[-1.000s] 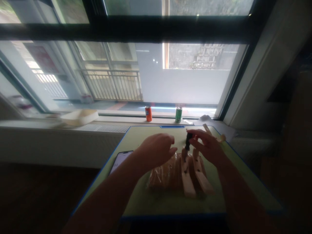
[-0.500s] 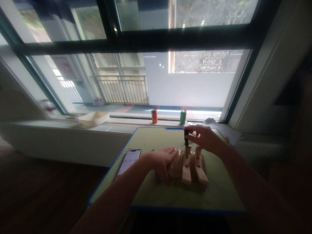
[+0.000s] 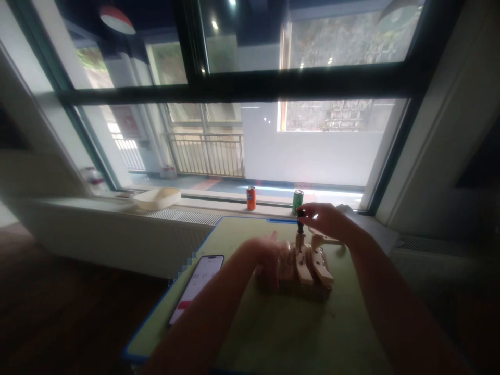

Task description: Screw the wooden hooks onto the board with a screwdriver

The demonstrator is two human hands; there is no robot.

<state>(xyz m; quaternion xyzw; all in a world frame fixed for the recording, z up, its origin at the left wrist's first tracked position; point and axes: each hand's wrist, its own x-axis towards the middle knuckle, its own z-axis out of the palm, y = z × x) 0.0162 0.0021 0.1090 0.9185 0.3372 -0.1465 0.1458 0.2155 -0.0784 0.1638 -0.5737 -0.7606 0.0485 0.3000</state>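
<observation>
My right hand (image 3: 324, 217) pinches the black handle of a screwdriver (image 3: 300, 224), which stands upright. Its tip meets a pale wooden piece (image 3: 304, 273), where a dark screw shows. A second pale wooden piece (image 3: 322, 270) with dark holes or screw heads lies to the right of it. Both rest on a brownish block (image 3: 285, 270) that looks wrapped in clear plastic. My left hand (image 3: 267, 256) grips the block's left end, thumb on the near side; its fingers are partly blurred.
A phone (image 3: 197, 287) with a timer-like display lies at the left of the blue-edged table (image 3: 242, 323). An orange can (image 3: 250, 199), a green can (image 3: 297, 197) and a pale tray (image 3: 158, 199) stand on the windowsill. Another wooden part (image 3: 332, 240) lies behind the block.
The camera view has tilted, so the scene sits lower. My left hand has shifted on the block's left end and looks more curled around it. My right hand stays on the screwdriver.
</observation>
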